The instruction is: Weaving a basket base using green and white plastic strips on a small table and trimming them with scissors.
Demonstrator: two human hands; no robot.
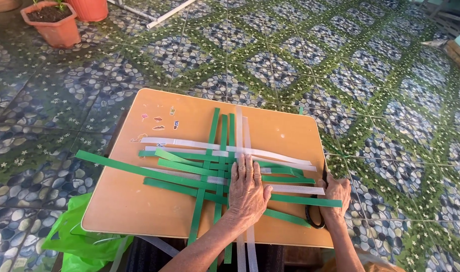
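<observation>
Left hand (247, 194) flat, fingers together, pinning woven green and white strips (215, 174) | right hand (335, 194) closed on black scissors (315, 214) beside them

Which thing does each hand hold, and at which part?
The left hand holds nothing; it presses flat on the woven strips. The right hand grips black scissors near the handle loop, at the table edge.
</observation>
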